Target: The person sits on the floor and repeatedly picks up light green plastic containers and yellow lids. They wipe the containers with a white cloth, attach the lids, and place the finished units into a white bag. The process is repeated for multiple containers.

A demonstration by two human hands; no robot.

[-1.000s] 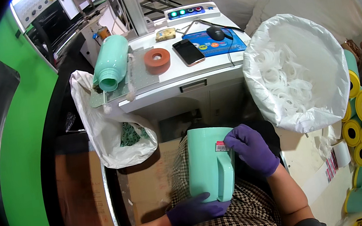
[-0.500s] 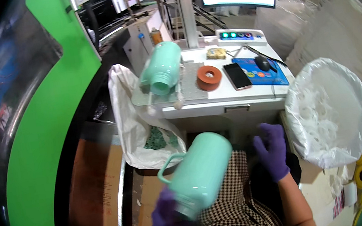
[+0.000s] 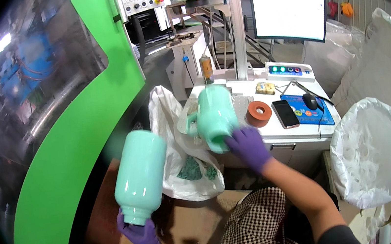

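Note:
A glossy mint-green plastic jug (image 3: 140,173) is held up on the left, its threaded neck pointing down. My left hand (image 3: 143,238), in a purple glove, is closed round that neck from below. A second mint-green jug (image 3: 216,112), with a side handle, is tilted at the left end of the white table, its open mouth toward me. My right hand (image 3: 249,149), gloved the same, grips the rim of its mouth; the fingertips are partly hidden and slightly blurred.
A white sack (image 3: 169,125) with green scraps hangs between the green machine (image 3: 61,154) and the white table (image 3: 301,134). On the table are an orange tape roll (image 3: 258,114), a phone (image 3: 286,113) and a mouse (image 3: 310,101). A lined bin (image 3: 369,148) stands right.
My left hand has carried its jug left and turned it more upright, neck down. My right hand has reached from the right to the mouth of the table jug. The view has shifted.

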